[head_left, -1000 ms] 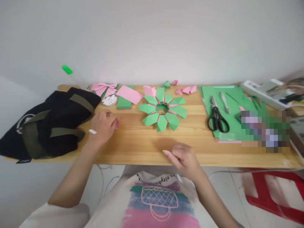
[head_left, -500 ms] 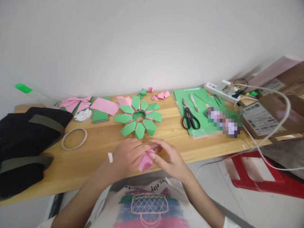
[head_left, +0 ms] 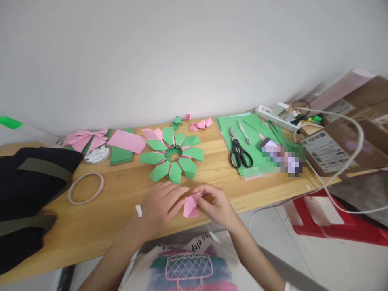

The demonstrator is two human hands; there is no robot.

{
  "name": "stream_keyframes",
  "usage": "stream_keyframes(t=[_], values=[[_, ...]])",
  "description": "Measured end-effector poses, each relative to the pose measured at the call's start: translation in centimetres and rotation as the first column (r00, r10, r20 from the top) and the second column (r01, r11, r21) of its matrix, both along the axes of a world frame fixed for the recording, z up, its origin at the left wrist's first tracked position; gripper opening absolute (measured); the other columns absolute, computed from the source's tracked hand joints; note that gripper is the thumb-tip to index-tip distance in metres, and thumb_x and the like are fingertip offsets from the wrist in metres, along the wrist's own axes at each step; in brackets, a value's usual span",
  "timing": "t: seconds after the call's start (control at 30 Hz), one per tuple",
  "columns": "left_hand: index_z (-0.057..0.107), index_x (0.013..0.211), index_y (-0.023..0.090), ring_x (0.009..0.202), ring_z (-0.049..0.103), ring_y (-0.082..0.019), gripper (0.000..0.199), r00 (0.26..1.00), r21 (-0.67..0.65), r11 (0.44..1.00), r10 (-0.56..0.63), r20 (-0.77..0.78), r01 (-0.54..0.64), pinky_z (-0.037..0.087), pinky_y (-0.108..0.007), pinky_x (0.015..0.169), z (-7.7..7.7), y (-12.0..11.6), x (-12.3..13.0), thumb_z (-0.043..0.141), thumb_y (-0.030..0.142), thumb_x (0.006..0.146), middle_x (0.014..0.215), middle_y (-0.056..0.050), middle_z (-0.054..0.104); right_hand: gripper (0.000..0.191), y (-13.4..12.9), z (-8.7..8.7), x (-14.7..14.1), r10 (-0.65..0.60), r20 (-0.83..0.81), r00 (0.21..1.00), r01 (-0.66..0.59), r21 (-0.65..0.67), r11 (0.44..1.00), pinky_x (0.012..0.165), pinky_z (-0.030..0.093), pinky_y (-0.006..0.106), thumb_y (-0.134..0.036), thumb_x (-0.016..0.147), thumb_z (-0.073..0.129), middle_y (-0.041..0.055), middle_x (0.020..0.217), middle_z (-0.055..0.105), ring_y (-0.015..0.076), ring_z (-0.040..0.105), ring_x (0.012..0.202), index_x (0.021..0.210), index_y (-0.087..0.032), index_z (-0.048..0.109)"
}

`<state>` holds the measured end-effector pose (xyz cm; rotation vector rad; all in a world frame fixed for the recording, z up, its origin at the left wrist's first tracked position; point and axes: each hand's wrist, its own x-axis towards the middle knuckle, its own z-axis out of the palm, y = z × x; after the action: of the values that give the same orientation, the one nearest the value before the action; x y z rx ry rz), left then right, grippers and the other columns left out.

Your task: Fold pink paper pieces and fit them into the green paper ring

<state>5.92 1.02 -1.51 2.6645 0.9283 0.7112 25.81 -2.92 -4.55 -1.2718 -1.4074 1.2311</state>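
Note:
A folded pink paper piece [head_left: 190, 206] stands over the table's front edge, directly before me. My right hand [head_left: 216, 204] pinches its upper right part between thumb and fingers. On its left, my left hand [head_left: 159, 204] has its fingers stretched out and apart, with the thumb tip at the paper's left edge; whether it touches cannot be made out. Just beyond my hands lies a ring of folded green and pink paper petals [head_left: 189, 166] with a round hole in the middle. Small folded pink pieces [head_left: 200, 124] and a green one [head_left: 176, 121] lie behind it.
Black scissors [head_left: 239, 155], a cutter [head_left: 243, 132] and a partly blurred phone [head_left: 269, 144] rest on green paper sheets [head_left: 224, 125]. Left are a tape roll [head_left: 70, 193], pink paper [head_left: 127, 140] and a black cloth item [head_left: 33, 178]. A power strip [head_left: 277, 117] and cardboard box [head_left: 339, 145] stand right.
The pink paper piece has turned and shows another side, still in my right hand. My left fingers have drawn back from it and straightened. The whole view has shifted slightly.

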Motion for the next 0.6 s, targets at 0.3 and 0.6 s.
stream_keyframes(t=[0.3, 0.6], values=[[0.060, 0.083, 0.018, 0.066, 0.056, -0.015, 0.028, 0.999, -0.068, 0.997, -0.034, 0.014, 0.035, 0.043, -0.029, 0.065, -1.1, -0.3, -0.7, 0.037, 0.022, 0.100, 0.072, -0.001, 0.065, 0.022, -1.2, 1.1, 0.5, -0.012, 0.024, 1.000, 0.011, 0.020, 1.000, 0.074, 0.053, 0.026, -0.031, 0.090, 0.060, 0.0035, 0.090, 0.073, 0.0140, 0.066, 0.081, 0.108, -0.021, 0.068], [0.060, 0.097, 0.023, 0.084, 0.067, -0.019, 0.018, 0.974, 0.114, 0.970, 0.221, -0.054, -0.214, 0.053, -0.030, 0.076, -4.3, -1.8, -13.6, 0.044, 0.031, 0.096, 0.096, -0.004, 0.071, 0.025, -6.4, -4.2, 5.3, 0.389, 0.465, 0.796, -0.274, -0.296, 0.915, 0.094, 0.051, 0.041, -0.034, 0.092, 0.055, 0.0095, 0.117, 0.069, 0.0245, 0.063, 0.108, 0.110, -0.023, 0.069]])
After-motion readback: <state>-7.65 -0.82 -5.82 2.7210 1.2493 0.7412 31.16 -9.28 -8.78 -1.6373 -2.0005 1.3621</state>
